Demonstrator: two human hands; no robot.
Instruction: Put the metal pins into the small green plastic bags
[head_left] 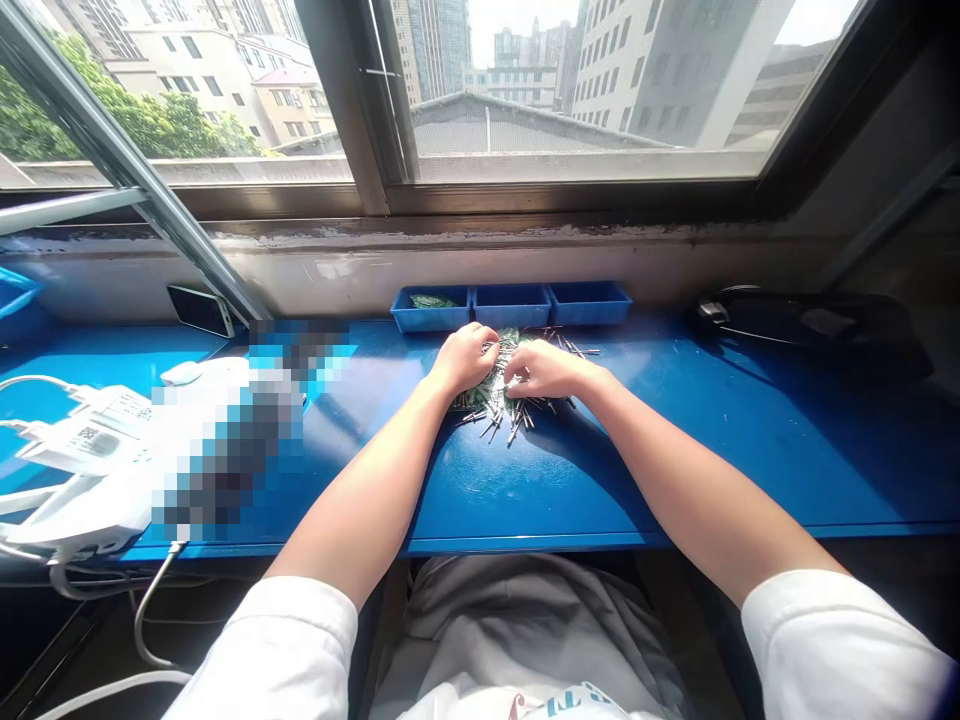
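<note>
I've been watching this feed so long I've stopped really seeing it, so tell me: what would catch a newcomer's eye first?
Probably the pile of thin metal pieces at the middle of the blue table, with the left hand and right hand over it, fingers curled. Just behind sit three joined blue bins, and a large bright window fills the top.

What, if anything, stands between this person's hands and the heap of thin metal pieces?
Nothing visible does. The left hand and the right hand are both already at the heap of thin metal pieces. The three blue bins sit beyond it, toward the window.
</note>
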